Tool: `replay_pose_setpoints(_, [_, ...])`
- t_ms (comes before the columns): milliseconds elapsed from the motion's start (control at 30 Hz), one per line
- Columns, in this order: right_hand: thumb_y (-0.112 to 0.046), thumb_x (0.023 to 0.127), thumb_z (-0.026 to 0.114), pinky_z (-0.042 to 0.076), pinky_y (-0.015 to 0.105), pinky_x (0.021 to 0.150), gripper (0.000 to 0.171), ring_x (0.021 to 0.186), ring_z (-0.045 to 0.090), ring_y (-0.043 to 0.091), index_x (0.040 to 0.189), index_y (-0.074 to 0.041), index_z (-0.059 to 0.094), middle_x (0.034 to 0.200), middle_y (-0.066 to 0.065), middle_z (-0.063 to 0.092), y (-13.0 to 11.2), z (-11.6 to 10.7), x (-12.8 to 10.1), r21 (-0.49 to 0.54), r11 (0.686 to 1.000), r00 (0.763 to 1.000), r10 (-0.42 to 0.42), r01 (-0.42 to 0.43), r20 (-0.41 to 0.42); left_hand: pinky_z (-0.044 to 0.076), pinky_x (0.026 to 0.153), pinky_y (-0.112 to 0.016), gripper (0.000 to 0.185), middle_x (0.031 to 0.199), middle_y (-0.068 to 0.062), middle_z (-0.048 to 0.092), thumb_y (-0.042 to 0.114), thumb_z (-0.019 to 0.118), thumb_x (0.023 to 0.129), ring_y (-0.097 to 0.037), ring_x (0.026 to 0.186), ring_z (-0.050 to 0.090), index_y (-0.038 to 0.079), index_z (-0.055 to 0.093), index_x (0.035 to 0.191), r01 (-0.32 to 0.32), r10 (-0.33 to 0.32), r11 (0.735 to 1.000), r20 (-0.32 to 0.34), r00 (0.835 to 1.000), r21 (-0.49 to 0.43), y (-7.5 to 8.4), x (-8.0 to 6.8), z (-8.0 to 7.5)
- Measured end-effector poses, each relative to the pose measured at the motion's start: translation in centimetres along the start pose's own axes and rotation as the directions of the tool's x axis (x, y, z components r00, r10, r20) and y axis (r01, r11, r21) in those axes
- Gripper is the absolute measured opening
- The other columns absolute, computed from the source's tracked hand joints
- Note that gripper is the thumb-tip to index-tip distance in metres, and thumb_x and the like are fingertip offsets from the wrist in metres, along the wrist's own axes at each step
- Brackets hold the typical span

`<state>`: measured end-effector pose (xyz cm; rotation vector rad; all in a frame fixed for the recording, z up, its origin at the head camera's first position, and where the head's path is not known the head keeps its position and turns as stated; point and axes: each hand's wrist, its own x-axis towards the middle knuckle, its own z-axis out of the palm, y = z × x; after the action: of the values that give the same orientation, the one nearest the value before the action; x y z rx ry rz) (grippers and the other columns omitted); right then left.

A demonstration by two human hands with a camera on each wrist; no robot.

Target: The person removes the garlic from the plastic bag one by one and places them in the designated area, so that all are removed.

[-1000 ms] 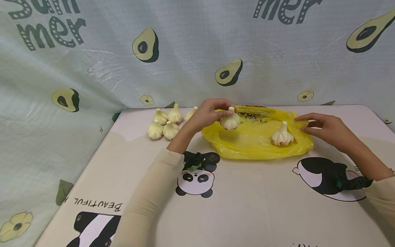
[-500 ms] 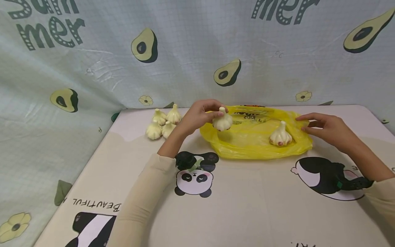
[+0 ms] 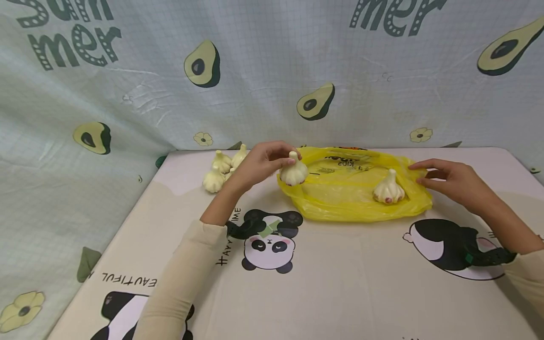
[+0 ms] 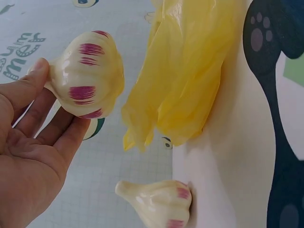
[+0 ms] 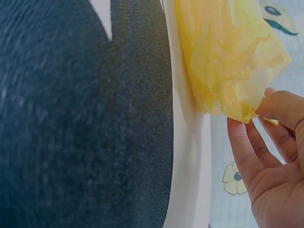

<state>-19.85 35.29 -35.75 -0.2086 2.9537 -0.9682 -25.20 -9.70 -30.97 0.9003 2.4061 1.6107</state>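
Note:
My left hand (image 3: 264, 163) pinches a garlic bulb (image 3: 294, 172) by its stem, just over the left rim of a yellow plastic bag (image 3: 335, 210). In the left wrist view, thumb and fingers close around the neck of this bulb (image 4: 88, 76), and its purple streaks show. A second garlic bulb (image 3: 388, 190) sits upright in the right part of the bag. At the bag's right edge my right hand (image 3: 454, 182) holds the plastic between thumb and fingers. The right wrist view shows the gathered yellow film (image 5: 228, 61) at those fingertips.
Several garlic bulbs (image 3: 213, 181) stand grouped on the table left of the bag, partly hidden behind my left hand. One bulb (image 4: 159, 202) shows low in the left wrist view. A panda-print cover (image 3: 340, 274) lies on the table; a printed curtain (image 3: 263, 61) hangs behind.
My left hand has moved left with its garlic bulb, from over the bag's inside to its left rim. The right hand stays at the bag's right edge.

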Motion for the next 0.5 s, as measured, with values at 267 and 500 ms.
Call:
replay_pose_setpoints(267, [-0.032,0.101,0.065,0.049,0.065,0.094,0.044,0.121,0.055,0.052,0.139,-0.010,0.060,0.146,0.025,0.050,0.2,0.1,-0.2,-0.005,1.000,1.000,-0.013,0.013,-0.005,0.057,0.083,-0.030,0.017,0.111,-0.006,0.072,0.013,0.070,0.098,-0.020,0.099,0.067,0.007,0.072,0.113,0.013,-0.013,1.000,-0.019,1.000,-0.014,0.1,-1.3,-1.2])
replay_pose_setpoints(500, [-0.031,0.101,0.065,0.051,0.063,0.093,0.044,0.121,0.056,0.052,0.139,-0.009,0.060,0.145,0.025,0.051,0.2,0.1,-0.1,-0.001,1.000,1.000,-0.017,0.017,-0.007,0.057,0.087,-0.029,0.017,0.112,-0.008,0.072,0.009,0.069,0.098,-0.020,0.102,0.068,0.004,0.072,0.114,-0.005,0.004,1.000,-0.038,0.999,-0.022,-0.6,-2.1,-1.9])
